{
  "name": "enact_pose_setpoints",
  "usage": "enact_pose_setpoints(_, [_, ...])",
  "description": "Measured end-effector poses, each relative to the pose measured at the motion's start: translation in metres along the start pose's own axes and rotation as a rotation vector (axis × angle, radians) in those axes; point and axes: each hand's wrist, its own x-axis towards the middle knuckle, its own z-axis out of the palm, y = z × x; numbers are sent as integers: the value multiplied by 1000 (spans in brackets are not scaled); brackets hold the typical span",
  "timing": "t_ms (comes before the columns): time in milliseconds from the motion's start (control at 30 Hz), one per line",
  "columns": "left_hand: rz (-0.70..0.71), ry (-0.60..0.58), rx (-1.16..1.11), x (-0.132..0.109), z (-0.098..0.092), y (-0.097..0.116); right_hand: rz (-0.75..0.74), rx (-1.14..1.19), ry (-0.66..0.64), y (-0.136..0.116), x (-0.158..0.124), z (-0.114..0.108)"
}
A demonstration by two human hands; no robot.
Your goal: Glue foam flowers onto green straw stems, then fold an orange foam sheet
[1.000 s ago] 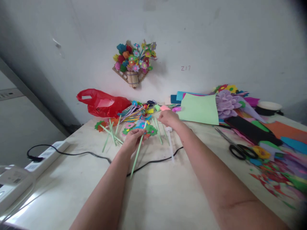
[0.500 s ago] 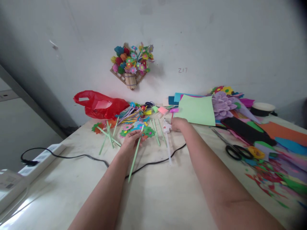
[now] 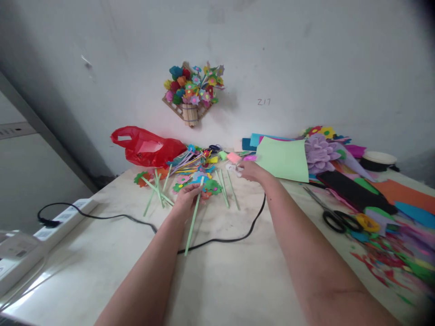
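Left hand point(image 3: 187, 198) pinched a green strip point(image 3: 193, 222); right hand point(image 3: 252, 171) gripped a white tool point(image 3: 231, 167), a step seemingly needing steadiness.

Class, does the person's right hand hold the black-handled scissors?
No, the scissors lie on the table, apart from the right hand.

A pale table point(image 3: 224, 280) with two bare hands stretched over it. The left hand point(image 3: 188, 199) pinches a narrow light-green strip point(image 3: 193, 219), its lower end slanting toward the near edge. The right hand point(image 3: 250, 171), closer to the far edge, grips a white object point(image 3: 231, 167), partly hidden. More green strips point(image 3: 223, 189) lie between the hands and left of them, near colourful flower shapes point(image 3: 212, 186). A red plastic bag point(image 3: 146, 149) sits by the far left corner; black-handled scissors point(image 3: 335, 218) lie toward the right edge.
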Motion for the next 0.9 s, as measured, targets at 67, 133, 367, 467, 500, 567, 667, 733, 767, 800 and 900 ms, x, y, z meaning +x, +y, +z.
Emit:
enact_pose_setpoints(67, [1,0,7,0,-1,0,-7,180,-13,-2,-2,0])
enact_pose_setpoints(133, [1,3,18,0,-1,0,-34,340,-11,-6,-5,-1])
enact_pose_setpoints(367, [-15,2,9,-4,3,4,-170,683,-103,-14,-14,-6])
enact_pose_setpoints(467, [-11,13,8,-3,4,3,-186,703,-196,-15,-15,-7])
enact_pose_setpoints(500, [-11,17,7,-3,4,2,-187,700,-226,-15,-15,-6])
enact_pose_setpoints(567, [-9,23,3,-1,3,0,-185,685,-275,-16,-15,-5])
enact_pose_setpoints(667, [-7,18,3,2,1,-3,-179,651,-317,-19,-16,-4])
enact_pose_setpoints(733, [-3,19,1,2,0,-4,-183,634,-333,-20,-16,-3])
enact_pose_setpoints(767, [-4,22,0,2,1,-4,-186,628,-338,-21,-17,-3])
enact_pose_setpoints(800, [-4,23,0,2,1,-4,-188,622,-340,-21,-17,-3])
enact_pose_setpoints(900, [-9,22,4,2,2,-3,-181,603,-339,-22,-18,-3])
